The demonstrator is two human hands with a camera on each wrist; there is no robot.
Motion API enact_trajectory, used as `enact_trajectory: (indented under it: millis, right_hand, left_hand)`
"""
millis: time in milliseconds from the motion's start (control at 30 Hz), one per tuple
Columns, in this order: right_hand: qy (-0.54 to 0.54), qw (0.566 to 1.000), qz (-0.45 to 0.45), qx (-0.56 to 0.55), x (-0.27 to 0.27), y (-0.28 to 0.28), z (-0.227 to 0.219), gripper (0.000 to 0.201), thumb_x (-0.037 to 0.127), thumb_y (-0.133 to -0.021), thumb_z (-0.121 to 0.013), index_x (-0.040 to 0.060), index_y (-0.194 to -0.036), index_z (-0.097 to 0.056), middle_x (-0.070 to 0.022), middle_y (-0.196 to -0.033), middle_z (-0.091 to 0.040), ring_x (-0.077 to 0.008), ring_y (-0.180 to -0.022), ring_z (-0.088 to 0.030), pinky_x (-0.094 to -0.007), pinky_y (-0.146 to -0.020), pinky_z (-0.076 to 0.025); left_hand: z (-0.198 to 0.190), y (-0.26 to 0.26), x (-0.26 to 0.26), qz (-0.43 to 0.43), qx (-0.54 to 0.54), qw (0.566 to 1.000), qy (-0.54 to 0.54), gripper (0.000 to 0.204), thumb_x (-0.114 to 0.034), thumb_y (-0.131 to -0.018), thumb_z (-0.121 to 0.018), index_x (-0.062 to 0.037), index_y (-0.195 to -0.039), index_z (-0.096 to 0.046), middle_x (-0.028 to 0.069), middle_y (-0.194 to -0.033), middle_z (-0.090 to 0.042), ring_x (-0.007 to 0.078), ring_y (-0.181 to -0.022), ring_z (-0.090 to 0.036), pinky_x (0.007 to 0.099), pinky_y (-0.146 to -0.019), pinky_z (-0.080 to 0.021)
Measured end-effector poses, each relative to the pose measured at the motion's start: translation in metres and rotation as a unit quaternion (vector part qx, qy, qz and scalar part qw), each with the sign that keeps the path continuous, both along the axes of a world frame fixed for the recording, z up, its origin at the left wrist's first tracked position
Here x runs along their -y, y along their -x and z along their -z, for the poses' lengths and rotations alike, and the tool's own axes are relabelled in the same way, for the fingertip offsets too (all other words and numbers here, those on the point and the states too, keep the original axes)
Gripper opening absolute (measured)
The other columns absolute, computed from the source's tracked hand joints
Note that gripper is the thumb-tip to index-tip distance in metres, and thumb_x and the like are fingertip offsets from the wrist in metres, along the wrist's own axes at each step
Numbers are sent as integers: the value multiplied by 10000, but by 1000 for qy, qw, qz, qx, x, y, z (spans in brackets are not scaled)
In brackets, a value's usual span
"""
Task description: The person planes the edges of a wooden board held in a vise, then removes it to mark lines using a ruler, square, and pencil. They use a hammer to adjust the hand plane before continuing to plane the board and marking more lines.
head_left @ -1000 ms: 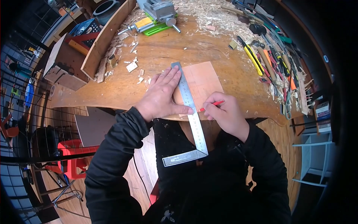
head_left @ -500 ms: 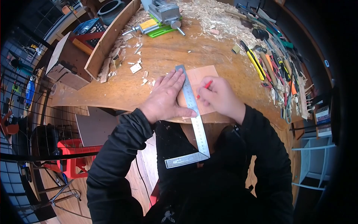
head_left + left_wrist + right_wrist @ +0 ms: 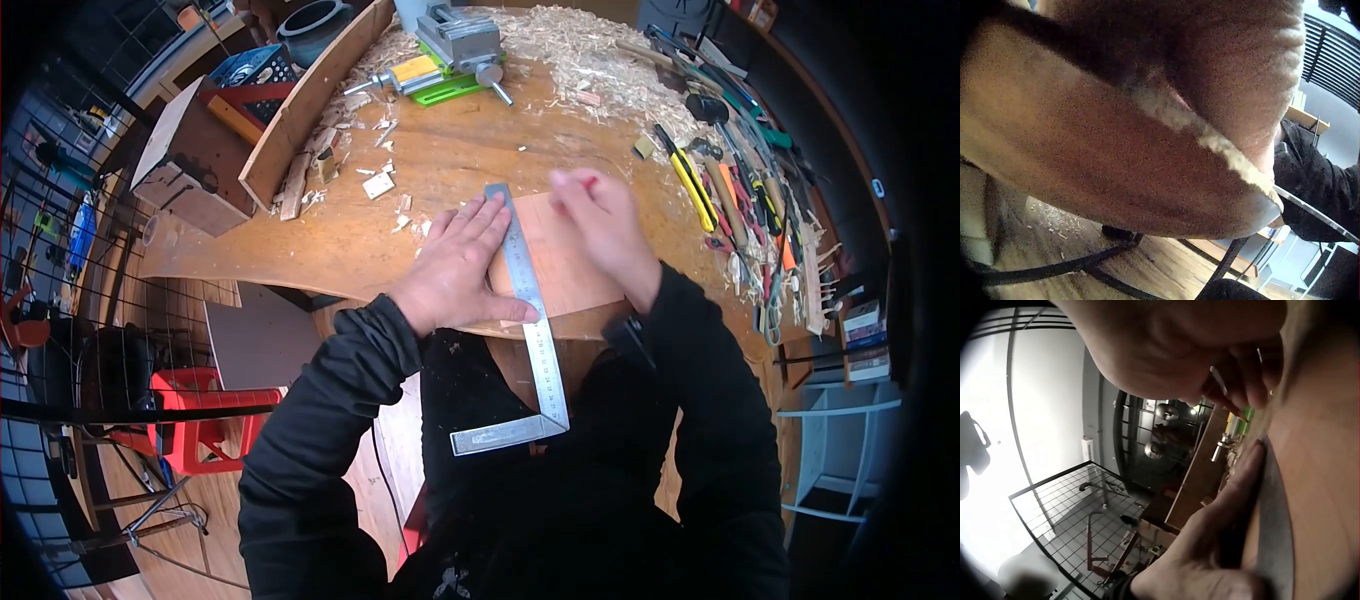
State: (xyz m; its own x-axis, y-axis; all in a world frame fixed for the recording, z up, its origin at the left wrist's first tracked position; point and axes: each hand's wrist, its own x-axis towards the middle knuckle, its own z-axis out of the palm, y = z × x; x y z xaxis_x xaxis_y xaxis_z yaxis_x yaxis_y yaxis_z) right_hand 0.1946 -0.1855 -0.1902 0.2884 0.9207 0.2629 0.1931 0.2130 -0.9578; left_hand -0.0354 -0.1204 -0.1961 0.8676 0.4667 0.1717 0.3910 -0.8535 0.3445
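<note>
A metal try square point(image 3: 545, 370) with a ruled blade lies across a thin, light wooden board point(image 3: 570, 265) at the bench's front edge. Its stock hangs out past the edge, above the person's lap. My left hand point(image 3: 460, 265) presses the blade down with straight fingers, thumb spread low along it. In my right hand point(image 3: 605, 230) a red pencil point(image 3: 590, 183) is gripped, over the board's far part, right of the blade. The right wrist view shows the pencil's tip point(image 3: 1243, 417) by the far end of the blade point(image 3: 1275, 531).
A grey vise point(image 3: 460, 45) on a green base stands at the back of the workbench point(image 3: 330, 240), among wood shavings point(image 3: 570, 50). Knives and hand tools, including a yellow cutter point(image 3: 693, 190), lie along the right side. An upright plank point(image 3: 310, 110) borders the left.
My right hand has moved with the pencil away from the body, along the blade toward the board's far edge. My left hand keeps its place on the square.
</note>
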Motion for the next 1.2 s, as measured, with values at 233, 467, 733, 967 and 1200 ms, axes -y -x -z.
enact_trajectory:
  millis: [233, 467, 733, 967, 1200]
  right_hand:
    - [166, 985, -9, 47, 154, 37, -5, 285, 259, -1085, -639, 21, -931, -669, 14, -745, -602, -38, -683, -531, -244, -616, -444]
    - [271, 928, -128, -222, 179, 67, 43, 178, 205, -1048, -697, 27, -1035, -700, 28, -758, -625, -22, -590, -521, -213, -520, -400]
    - [184, 941, 10, -282, 206, 39, 46, 141, 152, -1059, -644, 20, -1024, -680, -9, -782, -661, -47, -586, -543, -216, -509, -407]
    - [158, 937, 62, -304, 232, 9, 46, 136, 159, -1070, -627, 30, -1051, -663, -44, -814, -685, -70, -582, -540, -226, -540, -416]
    - [169, 932, 70, -312, 242, 10, 52, 135, 167, -1071, -630, 39, -1054, -668, -38, -821, -689, -65, -597, -546, -219, -551, -420]
  left_hand:
    - [0, 0, 0, 0, -5, 1000, 3, 1377, -781, -664, -839, 86, -1606, -332, 298, -1694, -293, 463, -1582, -263, 542, -1289, -183]
    - [-1, -1, -1, 4, -18, 1000, -5, 1405, -766, -642, -863, 99, -1605, -317, 317, -1692, -277, 467, -1589, -244, 548, -1293, -176]
    - [-14, 10, 4, -12, -34, 999, 15, 1573, -768, -496, -929, 138, -1599, -266, 379, -1665, -257, 495, -1587, -222, 545, -1302, -176]
    - [-13, 9, 2, -15, -21, 1000, 4, 1532, -718, -509, -950, 147, -1586, -286, 381, -1644, -304, 507, -1573, -250, 535, -1300, -192]
    - [-14, 8, 0, -16, -9, 1000, 23, 1491, -634, -516, -978, 152, -1581, -291, 376, -1619, -352, 502, -1572, -260, 541, -1303, -190]
